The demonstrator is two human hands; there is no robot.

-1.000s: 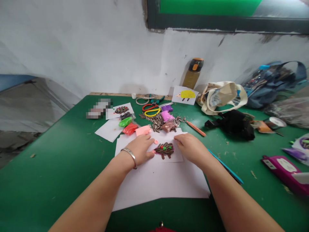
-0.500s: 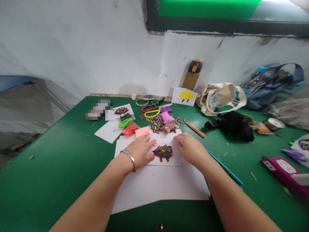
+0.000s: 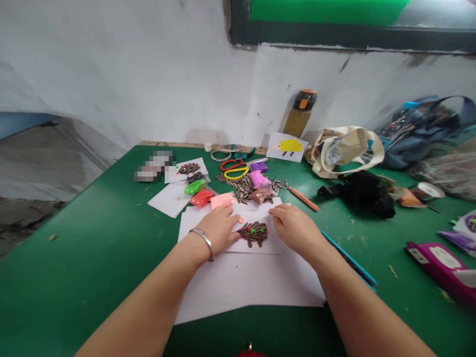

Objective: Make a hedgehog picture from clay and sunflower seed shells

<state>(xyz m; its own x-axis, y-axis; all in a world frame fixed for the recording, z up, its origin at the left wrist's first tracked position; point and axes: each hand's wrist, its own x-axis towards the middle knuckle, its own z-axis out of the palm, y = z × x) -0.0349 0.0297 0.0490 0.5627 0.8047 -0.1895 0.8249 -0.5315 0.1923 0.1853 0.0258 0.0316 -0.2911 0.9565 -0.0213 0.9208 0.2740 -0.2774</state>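
Right now, neither hand grips anything: the left hand (image 3: 219,230) and the right hand (image 3: 293,228) lie open on a paper card (image 3: 260,247), either side of the seed hedgehog (image 3: 253,234) stuck there. The card rests on a white sheet (image 3: 245,290) on the green table (image 3: 100,263), just below a pink clay packet (image 3: 222,201).

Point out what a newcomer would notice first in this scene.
The eye lands first on the hedgehog figure of sunflower seeds, on white paper at the center, between the left hand and right hand. Just beyond lie loose sunflower seeds among bright clay packets. A yellow hedgehog drawing stands out at the far edge of the green table.
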